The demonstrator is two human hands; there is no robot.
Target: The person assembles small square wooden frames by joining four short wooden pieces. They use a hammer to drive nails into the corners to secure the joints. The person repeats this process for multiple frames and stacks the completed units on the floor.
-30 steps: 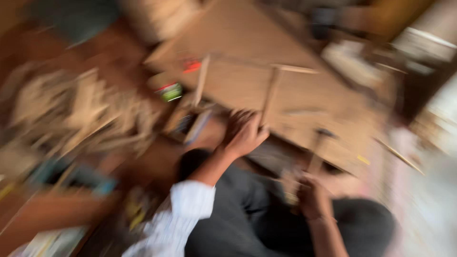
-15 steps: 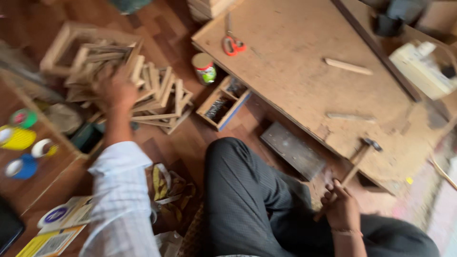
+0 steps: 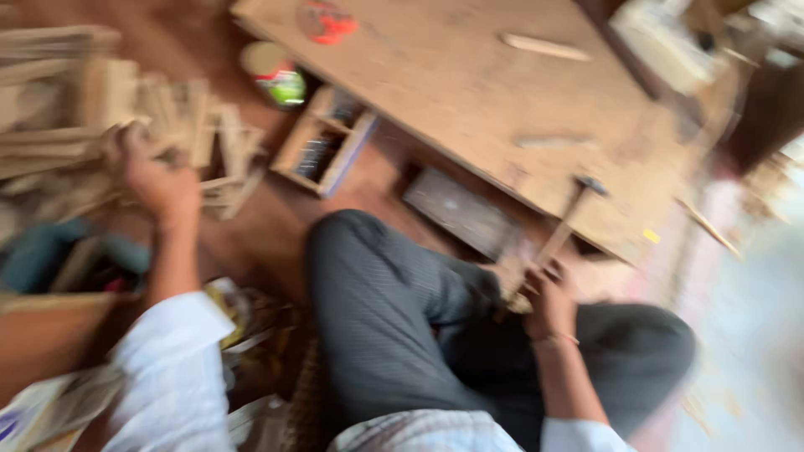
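Observation:
I sit on the floor in dark trousers. My left hand (image 3: 155,176) reaches out to the left into a heap of short wooden strips (image 3: 100,125) and its fingers curl on them; blur hides whether one is gripped. My right hand (image 3: 548,293) rests by my knee, closed around the wooden handle of a hammer (image 3: 569,222) whose metal head points up toward the edge of a large wooden board (image 3: 469,92).
A small wooden tray with compartments (image 3: 322,146) and a round tin (image 3: 275,74) lie between the strips and the board. A dark flat block (image 3: 461,209) sits by my knee. An orange-red tool (image 3: 327,21) and a wooden stick (image 3: 544,46) lie on the board.
My left hand swung from the board's frame over to the heap of wooden strips on the left. The right hand has kept the hammer by my knee. The view has shifted.

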